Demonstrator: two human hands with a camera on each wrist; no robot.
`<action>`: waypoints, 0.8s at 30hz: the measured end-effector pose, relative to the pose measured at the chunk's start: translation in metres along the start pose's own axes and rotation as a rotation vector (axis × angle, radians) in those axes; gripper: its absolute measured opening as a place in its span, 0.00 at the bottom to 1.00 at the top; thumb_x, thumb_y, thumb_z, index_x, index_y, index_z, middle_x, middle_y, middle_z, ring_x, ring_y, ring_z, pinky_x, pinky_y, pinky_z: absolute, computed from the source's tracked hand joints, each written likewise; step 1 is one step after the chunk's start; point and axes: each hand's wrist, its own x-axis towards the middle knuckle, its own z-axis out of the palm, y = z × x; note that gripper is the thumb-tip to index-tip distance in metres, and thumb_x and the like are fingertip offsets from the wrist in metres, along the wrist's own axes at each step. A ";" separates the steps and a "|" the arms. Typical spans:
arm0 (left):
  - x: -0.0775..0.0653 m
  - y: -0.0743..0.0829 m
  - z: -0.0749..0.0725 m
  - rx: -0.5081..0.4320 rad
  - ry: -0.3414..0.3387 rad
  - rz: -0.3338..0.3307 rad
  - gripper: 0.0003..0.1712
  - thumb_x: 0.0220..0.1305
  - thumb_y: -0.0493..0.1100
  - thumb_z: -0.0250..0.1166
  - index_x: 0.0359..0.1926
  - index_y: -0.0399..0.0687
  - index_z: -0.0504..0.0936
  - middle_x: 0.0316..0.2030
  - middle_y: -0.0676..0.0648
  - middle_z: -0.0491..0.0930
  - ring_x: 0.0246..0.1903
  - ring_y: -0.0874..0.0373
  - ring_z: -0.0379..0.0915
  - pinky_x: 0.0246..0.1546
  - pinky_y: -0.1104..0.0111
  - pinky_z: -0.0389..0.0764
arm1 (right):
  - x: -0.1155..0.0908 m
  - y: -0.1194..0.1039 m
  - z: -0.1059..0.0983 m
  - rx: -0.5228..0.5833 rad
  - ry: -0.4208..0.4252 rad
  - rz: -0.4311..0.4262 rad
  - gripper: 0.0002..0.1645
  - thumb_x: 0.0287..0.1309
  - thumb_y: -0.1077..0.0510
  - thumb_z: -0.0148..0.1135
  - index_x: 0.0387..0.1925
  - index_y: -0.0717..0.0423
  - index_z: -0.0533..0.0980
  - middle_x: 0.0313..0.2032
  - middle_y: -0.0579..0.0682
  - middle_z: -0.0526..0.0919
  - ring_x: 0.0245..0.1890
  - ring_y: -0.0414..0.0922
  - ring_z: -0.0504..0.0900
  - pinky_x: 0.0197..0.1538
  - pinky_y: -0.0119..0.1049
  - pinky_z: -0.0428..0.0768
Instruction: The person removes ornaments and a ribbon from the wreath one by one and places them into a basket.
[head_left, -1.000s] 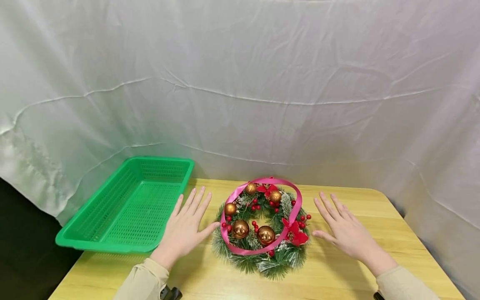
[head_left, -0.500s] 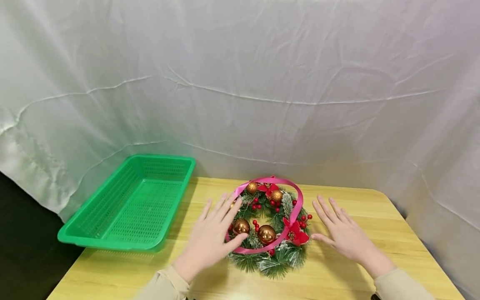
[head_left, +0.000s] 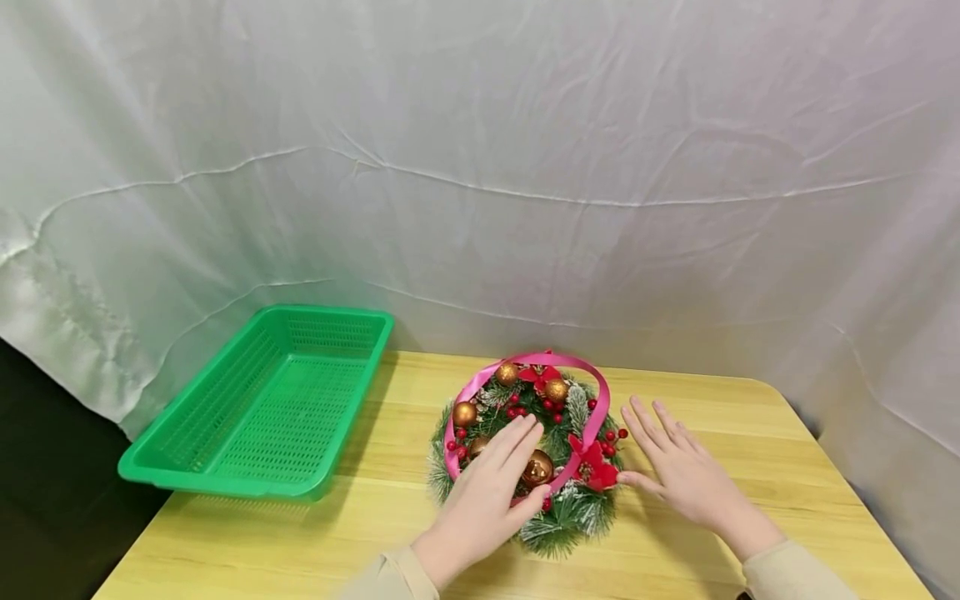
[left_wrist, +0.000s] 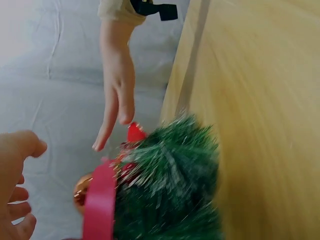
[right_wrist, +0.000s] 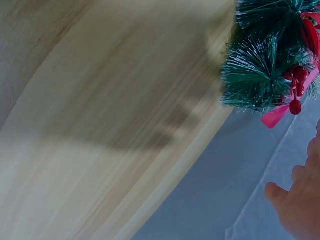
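A green Christmas wreath (head_left: pixel 555 529) with frosted tips lies flat on the wooden table. Copper and gold baubles (head_left: pixel 538 469), red berries and red flowers (head_left: pixel 596 468) decorate it, and a pink ribbon (head_left: pixel 599 396) loops over its top. My left hand (head_left: pixel 483 496) hovers over the wreath's front left part, fingers straight, hiding some of the ribbon and a bauble. To the right of the wreath, my right hand (head_left: pixel 678 471) is spread flat with its thumb close to the red flower. In the left wrist view, the wreath's needles (left_wrist: pixel 170 170) sit below both hands.
A green perforated plastic basket (head_left: pixel 360 392) stands at the left of the table (head_left: pixel 750 417), reaching past its left edge. A pale grey cloth (head_left: pixel 480 167) hangs behind and along the sides.
My left hand has moved right from beside the basket to over the wreath, palm turning inward. The right hand has barely shifted. The wreath stays in place.
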 end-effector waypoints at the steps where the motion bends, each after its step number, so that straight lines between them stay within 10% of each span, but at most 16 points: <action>1: 0.000 0.001 0.003 -0.008 0.007 -0.005 0.39 0.65 0.52 0.61 0.72 0.46 0.57 0.71 0.48 0.54 0.69 0.53 0.52 0.64 0.58 0.63 | 0.000 0.000 0.001 0.003 -0.003 0.001 0.53 0.61 0.33 0.53 0.76 0.48 0.39 0.75 0.48 0.36 0.72 0.54 0.33 0.70 0.54 0.39; 24: -0.007 0.008 0.035 0.000 -0.002 -0.107 0.32 0.64 0.44 0.63 0.67 0.43 0.66 0.64 0.47 0.67 0.63 0.53 0.63 0.61 0.63 0.67 | 0.001 -0.005 0.013 0.015 -0.016 -0.063 0.48 0.61 0.33 0.53 0.74 0.52 0.51 0.75 0.49 0.40 0.73 0.55 0.35 0.70 0.40 0.30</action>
